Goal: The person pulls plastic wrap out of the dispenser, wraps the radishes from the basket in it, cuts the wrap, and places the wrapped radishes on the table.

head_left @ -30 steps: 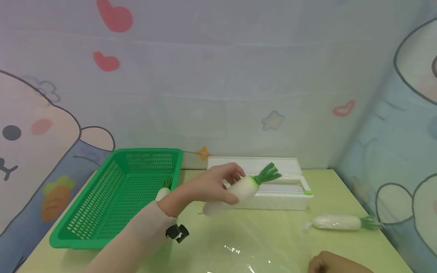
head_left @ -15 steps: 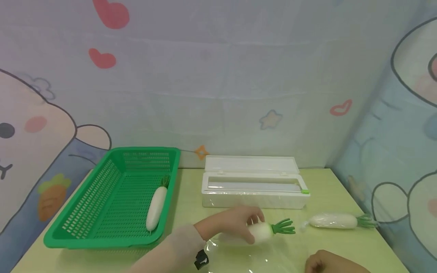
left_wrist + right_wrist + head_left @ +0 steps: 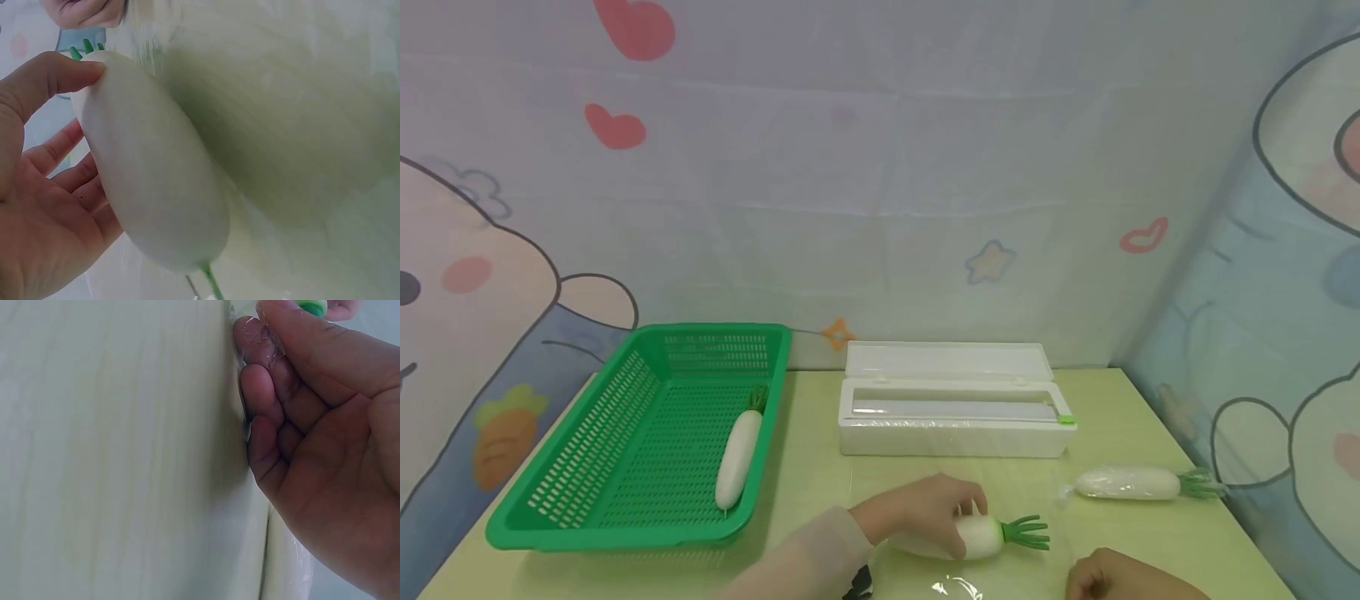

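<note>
My left hand (image 3: 925, 512) grips a white radish (image 3: 985, 537) with a green leafy top, low over the cling film (image 3: 957, 588) spread on the table. In the left wrist view the thumb lies across the radish (image 3: 156, 169) near its leaf end, and its thin tail hangs close over the film. My right hand (image 3: 1131, 577) is at the front edge, right of the leaves. The right wrist view shows its thumb and forefinger pinching the film's clear edge (image 3: 269, 345), the other fingers curled.
A white cling film dispenser (image 3: 955, 437) stands at the back with its lid up. To the left is a green basket (image 3: 625, 537) with another radish (image 3: 739, 458) inside. A film-wrapped radish (image 3: 1127, 483) lies on the right. A printed cloth (image 3: 880, 183) hangs behind.
My left hand has carried the radish from in front of the dispenser down and towards me, over the film. My right hand has stayed nearly in place. The head view has shifted slightly.
</note>
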The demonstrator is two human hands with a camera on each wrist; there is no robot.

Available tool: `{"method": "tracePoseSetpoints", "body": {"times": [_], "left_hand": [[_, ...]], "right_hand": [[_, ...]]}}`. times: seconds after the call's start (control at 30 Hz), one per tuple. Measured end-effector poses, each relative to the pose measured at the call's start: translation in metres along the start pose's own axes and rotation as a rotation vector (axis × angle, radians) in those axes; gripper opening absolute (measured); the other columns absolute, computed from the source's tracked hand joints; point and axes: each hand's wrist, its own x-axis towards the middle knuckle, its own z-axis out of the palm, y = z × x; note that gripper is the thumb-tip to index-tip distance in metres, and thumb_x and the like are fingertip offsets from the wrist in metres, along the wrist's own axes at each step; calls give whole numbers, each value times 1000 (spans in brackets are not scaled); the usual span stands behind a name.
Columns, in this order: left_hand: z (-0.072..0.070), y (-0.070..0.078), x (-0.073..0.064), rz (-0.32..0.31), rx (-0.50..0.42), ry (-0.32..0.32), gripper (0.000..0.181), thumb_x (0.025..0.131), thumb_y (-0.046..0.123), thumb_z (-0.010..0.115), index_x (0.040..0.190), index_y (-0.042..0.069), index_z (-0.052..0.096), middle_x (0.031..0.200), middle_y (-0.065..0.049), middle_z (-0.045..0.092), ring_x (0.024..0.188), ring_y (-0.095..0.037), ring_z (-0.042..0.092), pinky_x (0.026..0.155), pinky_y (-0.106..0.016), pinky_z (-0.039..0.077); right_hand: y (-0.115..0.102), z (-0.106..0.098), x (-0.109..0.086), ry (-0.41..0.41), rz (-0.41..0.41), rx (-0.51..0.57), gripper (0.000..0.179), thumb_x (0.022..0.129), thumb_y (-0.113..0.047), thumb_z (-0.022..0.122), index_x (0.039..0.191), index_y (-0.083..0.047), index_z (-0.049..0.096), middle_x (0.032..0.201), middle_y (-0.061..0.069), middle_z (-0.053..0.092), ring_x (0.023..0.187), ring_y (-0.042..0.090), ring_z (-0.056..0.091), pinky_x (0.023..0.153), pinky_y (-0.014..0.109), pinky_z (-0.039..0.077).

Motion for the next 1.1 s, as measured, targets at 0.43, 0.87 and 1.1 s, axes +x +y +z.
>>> {"method": "tracePoseSetpoints", "body": {"times": [0.43,0.87,1.1], "left_hand": [[0,2,-10,18,85,-8,50,72,13,78,120,15,63,108,5,65,95,-2,57,83,-18,44],[-19,7,-45,76,172,188,48,82,24,73,127,16,60,124,6,59,124,-13,48,101,-27,39],[-35,-4,-97,111,100,252,26,82,19,74,105,9,68,95,2,63,93,-10,55,85,-25,44]], "right_hand": [[-11,7,0,65,71,-16,9,87,-5,62,85,1,68,79,-7,68,72,2,60,61,25,50],[-11,7,1,38,68,29,11,87,-4,61,88,3,69,80,-7,68,72,1,59,61,24,50],[-10,8,-2,44,74,16,10,86,-3,61,87,2,68,79,-9,67,72,1,59,61,24,49]]}}
